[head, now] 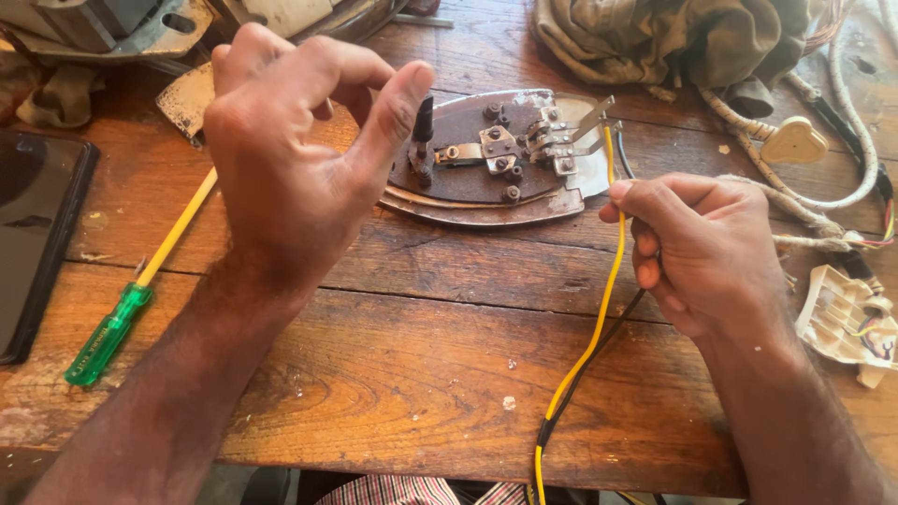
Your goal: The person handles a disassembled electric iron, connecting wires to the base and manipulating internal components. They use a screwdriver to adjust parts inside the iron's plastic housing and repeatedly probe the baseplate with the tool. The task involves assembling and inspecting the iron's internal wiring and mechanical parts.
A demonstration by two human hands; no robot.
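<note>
Yellow wire (pixel 599 309) comes up from the near table edge beside a dark wire (pixel 613 327), through the right hand (pixel 702 248) — fingers (pixel 645 201) closed around it just below its bare end, which meets the metal terminals (pixel 571 140) on the iron base plate (pixel 486 182). Judged step: seating the wire end on its terminal; next calls for a steady hold. Left hand (pixel 290 159) hovers loosely open, holding nothing, thumb near the black knob (pixel 423 122). Green-handled screwdriver (pixel 140 290) lies far left.
</note>
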